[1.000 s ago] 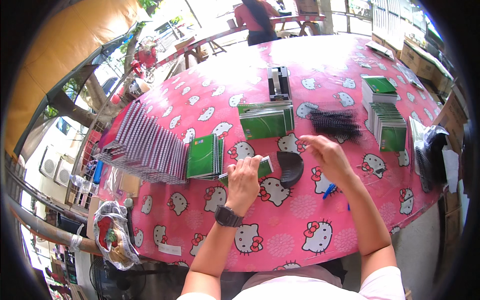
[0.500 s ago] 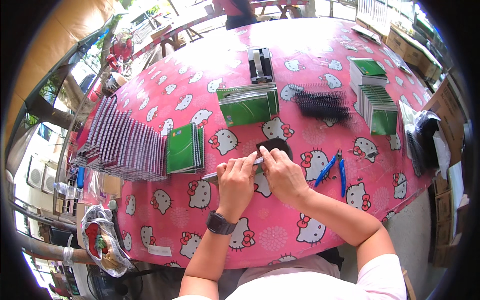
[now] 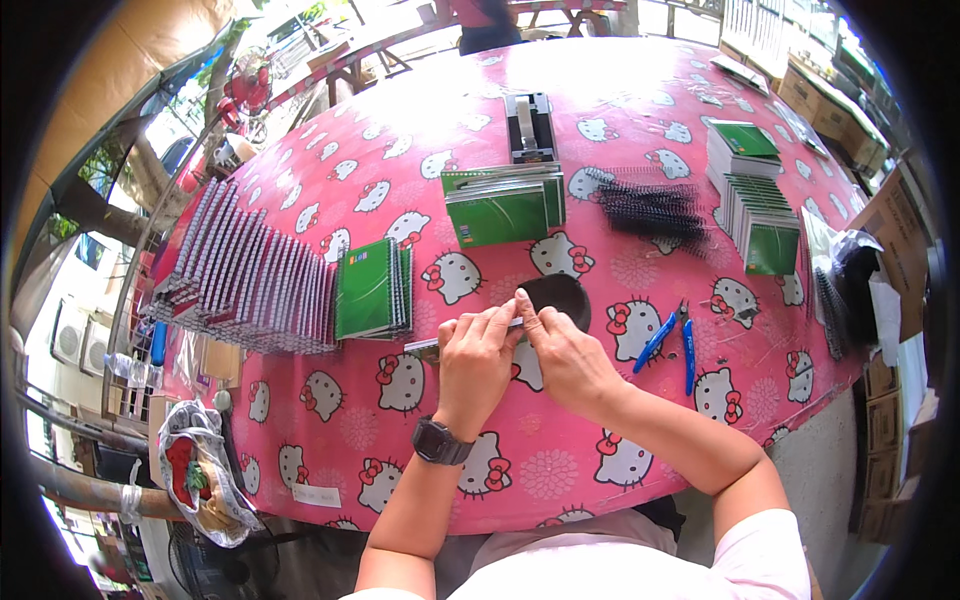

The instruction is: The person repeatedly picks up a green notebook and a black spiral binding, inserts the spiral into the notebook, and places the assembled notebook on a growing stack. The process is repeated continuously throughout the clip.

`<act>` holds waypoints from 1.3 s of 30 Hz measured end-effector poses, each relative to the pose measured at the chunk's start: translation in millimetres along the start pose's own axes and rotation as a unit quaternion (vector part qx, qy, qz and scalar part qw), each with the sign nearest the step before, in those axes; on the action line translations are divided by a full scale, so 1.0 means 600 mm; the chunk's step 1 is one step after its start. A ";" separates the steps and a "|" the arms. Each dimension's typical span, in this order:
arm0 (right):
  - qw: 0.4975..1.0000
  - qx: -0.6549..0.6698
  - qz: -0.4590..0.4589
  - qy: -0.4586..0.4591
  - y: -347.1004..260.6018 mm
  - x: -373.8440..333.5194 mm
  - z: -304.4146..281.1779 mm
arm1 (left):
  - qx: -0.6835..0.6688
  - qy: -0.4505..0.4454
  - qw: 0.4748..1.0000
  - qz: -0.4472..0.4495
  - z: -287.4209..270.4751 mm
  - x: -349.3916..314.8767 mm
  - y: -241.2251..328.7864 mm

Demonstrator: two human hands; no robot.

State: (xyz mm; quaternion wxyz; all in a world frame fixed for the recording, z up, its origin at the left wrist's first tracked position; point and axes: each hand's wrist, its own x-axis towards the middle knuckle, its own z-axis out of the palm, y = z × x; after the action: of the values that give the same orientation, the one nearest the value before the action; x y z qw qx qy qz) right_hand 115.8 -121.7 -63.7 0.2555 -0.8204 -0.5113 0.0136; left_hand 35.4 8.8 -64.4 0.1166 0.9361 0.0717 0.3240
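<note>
A thin green-and-white notebook (image 3: pixel 425 347) is held edge-up, low over the table, mostly hidden behind my hands. My left hand (image 3: pixel 478 348), with a black watch on its wrist, has its fingers closed round it. Against its upper edge my right hand (image 3: pixel 565 350) presses in a pinch, fingertips meeting those of the left. Just beyond the right fingers lies a dark rounded object (image 3: pixel 560 298), partly covered. A pair of blue-handled cutting pliers (image 3: pixel 672 340) rests to the right of my hands.
Green notebooks stand upright at centre (image 3: pixel 505 215), left (image 3: pixel 372 290) and right (image 3: pixel 765 225). A long row of spiral-bound books (image 3: pixel 240 275) fills the far left. Black binding coils (image 3: pixel 655 210) lie near a tape dispenser (image 3: pixel 530 128). A plastic bag (image 3: pixel 205 480) hangs by the left edge.
The view has shifted slightly, so the things on the table sit a little differently. My right fingers have moved a little along the notebook's edge, closer to my left hand. Both hands keep their hold.
</note>
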 end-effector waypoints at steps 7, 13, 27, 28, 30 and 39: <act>1.000 0.014 -0.003 0.000 0.023 -0.008 -0.010 | 0.016 -0.007 1.000 0.012 -0.015 0.005 -0.013; 0.998 -0.042 0.021 -0.049 0.008 -0.013 -0.023 | -0.009 0.029 0.999 0.024 0.000 0.000 0.014; 0.956 0.287 -0.024 0.047 0.055 0.013 -0.063 | -0.064 0.010 0.998 0.002 -0.014 0.003 0.006; 0.956 0.288 -0.033 0.046 0.057 0.014 -0.063 | -0.067 0.013 0.998 0.004 -0.015 0.004 0.005; 0.955 0.289 -0.052 0.044 0.063 0.017 -0.063 | -0.073 0.018 0.997 0.008 -0.016 0.005 0.004; 0.965 0.223 -0.098 0.093 0.069 0.018 -0.057 | -0.114 -0.032 0.992 0.033 -0.027 0.007 -0.004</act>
State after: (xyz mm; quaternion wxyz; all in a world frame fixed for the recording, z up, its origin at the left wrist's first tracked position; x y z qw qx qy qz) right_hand 165.3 -141.0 -49.2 0.4784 -0.6859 -0.5477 0.0262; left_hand 28.4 14.7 -50.4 0.2139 0.9286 0.0000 0.3032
